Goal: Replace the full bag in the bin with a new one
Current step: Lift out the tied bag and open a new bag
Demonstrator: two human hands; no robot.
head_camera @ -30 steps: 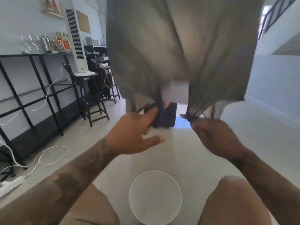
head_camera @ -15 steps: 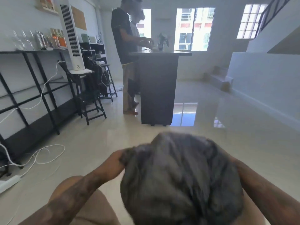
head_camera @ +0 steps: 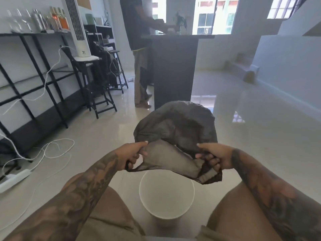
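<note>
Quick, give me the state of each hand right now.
Left hand: closed, pinching the rim of the grey bag.
Right hand: closed, gripping the bag's rim on the other side, above the white bin.

Daylight enters through the far windows [head_camera: 212, 16] and forms the main light source. The panes are overexposed, and haze spreads from them across the far wall. The glossy floor [head_camera: 251, 119] reflects the windows as bright patches at centre and right. The person [head_camera: 137, 49] at the far counter [head_camera: 175, 70] is backlit and appears dark, with little detail. The left shelving [head_camera: 34, 75] is evenly lit and low in contrast. The whole frame is soft, with slight motion blur. Wide-angle distortion bends straight lines near the left and right edges. Near the camera, the bag [head_camera: 175, 133] is thin enough to pass light along its lower edge.
</note>
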